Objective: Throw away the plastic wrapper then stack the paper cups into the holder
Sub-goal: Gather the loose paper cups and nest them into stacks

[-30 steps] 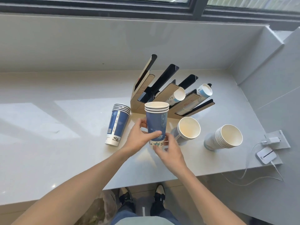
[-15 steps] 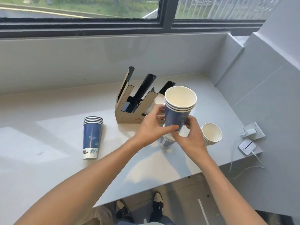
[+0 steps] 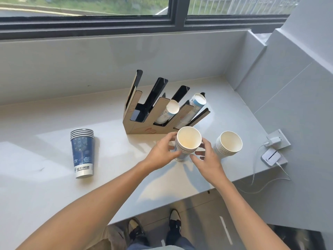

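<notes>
Head view, looking down past dark shoes (image 3: 173,225) on grey floor to a pale grey stone counter (image 3: 45,192). Left hand (image 3: 161,152) and right hand (image 3: 207,159) cupped around a nested stack of blue-and-white paper cups (image 3: 188,143), fingers curled against its sides, open mouth up, base on the counter. Just right, a second upright stack of white-rimmed paper cups (image 3: 229,143). Well to the left, an upside-down stack of blue patterned paper cups (image 3: 82,152). Behind the hands, a slanted cardboard-and-black cup holder (image 3: 142,116) with cups in its two right-hand slots. Farther back, a dark-framed window (image 3: 177,17).
</notes>
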